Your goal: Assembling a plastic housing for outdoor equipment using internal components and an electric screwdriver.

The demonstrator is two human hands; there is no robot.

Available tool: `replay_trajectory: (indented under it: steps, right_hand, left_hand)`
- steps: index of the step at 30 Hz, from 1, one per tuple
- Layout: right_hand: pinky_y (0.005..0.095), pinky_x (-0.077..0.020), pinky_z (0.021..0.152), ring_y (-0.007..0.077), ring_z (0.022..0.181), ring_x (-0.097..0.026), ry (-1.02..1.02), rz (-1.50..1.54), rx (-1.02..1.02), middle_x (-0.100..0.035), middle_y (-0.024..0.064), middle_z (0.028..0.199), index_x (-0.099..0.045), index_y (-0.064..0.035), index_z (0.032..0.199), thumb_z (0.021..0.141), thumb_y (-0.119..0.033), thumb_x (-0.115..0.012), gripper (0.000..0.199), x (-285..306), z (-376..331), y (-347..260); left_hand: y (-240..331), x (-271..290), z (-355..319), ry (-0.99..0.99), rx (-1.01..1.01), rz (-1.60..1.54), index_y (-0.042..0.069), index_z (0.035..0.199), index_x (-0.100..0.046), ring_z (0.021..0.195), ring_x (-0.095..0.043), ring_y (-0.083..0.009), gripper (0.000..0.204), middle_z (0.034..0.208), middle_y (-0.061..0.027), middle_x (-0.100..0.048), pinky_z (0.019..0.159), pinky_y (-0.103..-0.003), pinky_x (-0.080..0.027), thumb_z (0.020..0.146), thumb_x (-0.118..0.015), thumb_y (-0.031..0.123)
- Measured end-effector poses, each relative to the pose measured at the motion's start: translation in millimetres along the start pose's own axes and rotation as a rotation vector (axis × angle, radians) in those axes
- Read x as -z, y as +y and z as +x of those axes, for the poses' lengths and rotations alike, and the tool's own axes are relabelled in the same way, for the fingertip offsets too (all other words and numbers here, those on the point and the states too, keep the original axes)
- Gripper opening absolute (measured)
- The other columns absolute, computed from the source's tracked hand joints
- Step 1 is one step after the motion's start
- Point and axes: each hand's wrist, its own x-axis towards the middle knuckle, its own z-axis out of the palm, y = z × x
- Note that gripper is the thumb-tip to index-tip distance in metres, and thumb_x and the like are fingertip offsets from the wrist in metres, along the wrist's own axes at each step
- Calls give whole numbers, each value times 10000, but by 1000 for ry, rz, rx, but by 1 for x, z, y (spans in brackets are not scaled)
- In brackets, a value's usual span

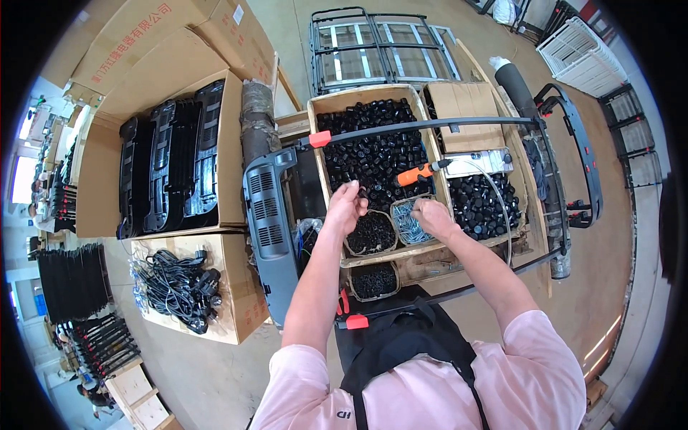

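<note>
My left hand [346, 206] is raised over a wooden crate [315, 115] full of small black plastic parts, and its fingers pinch one small black part. My right hand [430, 217] reaches down into a small bin of silvery screws [407, 223], fingers closed among them; what it holds is hidden. A round bin of small black pieces [371, 234] sits between the two hands. An orange-handled power screwdriver [418, 173] lies on the black parts just beyond my hands.
A long grey vented panel [266, 222] stands to the left of the crate. Open cardboard boxes at left hold black grilles [172, 168] and black power cords [175, 287]. A black metal frame [573, 158] curves around the right side. A wire rack [380, 46] lies on the floor beyond.
</note>
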Motion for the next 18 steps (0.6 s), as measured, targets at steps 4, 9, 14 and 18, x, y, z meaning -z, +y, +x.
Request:
replay_trajectory:
  steps: [4,9,14,18]
  right_hand:
    - [353,-539,722,182,789,-682,-39,725,-360,-692,61,822,-696,-43,963,1022,-314,-698,278,8,0,4]
    - [289,-487,667,119,759,-608,-230,1721,-369,-613,-32,845,-635,-126,1039,1088,-316,-617,198,39,-18,-33]
    - [258,-488,642,100,703,-594,-9,1448,-147,-634,-17,826,-630,-93,1059,1080,-250,-638,159,63,-16,-68]
    - [244,-473,650,66,717,-563,126,1078,1,-636,-15,837,-647,-42,1065,1051,-194,-672,155,63,-18,-85]
  left_hand:
    - [-17,-2,-33,-288,191,-596,63,1126,-656,556,-457,-91,341,1015,-62,-670,422,-205,-343,1109,-563,390]
    - [-46,-39,-68,-428,177,-701,92,1183,-664,496,-402,-80,380,984,-48,-622,382,-212,-290,1115,-519,436]
    - [-52,-57,-88,-353,107,-366,138,1210,-622,647,-499,-104,290,948,-3,-597,500,-226,-363,1109,-559,402]
    - [-43,-61,-116,-144,47,-248,135,1233,-553,765,-598,-109,192,1010,-29,-681,603,-254,-434,1088,-611,247]
